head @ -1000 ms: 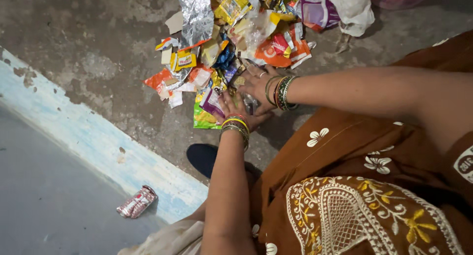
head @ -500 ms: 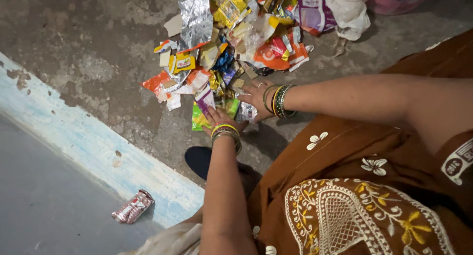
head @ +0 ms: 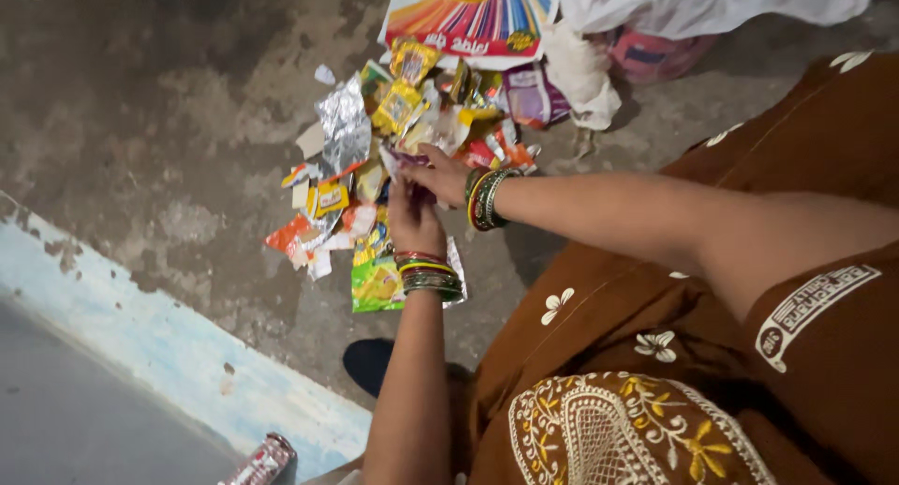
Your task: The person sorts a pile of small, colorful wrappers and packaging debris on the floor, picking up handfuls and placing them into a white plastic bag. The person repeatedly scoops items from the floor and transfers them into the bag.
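A heap of crumpled snack wrappers [head: 403,110] lies on the concrete floor in front of me. My left hand [head: 413,221], bangles on its wrist, is raised above the heap's near edge, over a green packet [head: 375,284]. My right hand [head: 443,173], also with bangles, reaches in from the right and meets the left one. Between them they pinch a small purple and white wrapper [head: 398,159]. A large piece of silver foil [head: 345,129] lies to the left of the hands.
A big colourful printed bag [head: 473,15] and white plastic bags [head: 693,3] lie beyond the heap. A pale blue painted step edge [head: 159,340] runs diagonally at lower left, with a crushed red and white wrapper [head: 262,462] below it. A dark shoe tip [head: 370,363] shows near my knee.
Both hands have lifted off the floor and come together holding a small wrapper. The view has tilted up, showing the large printed bag beyond the heap.
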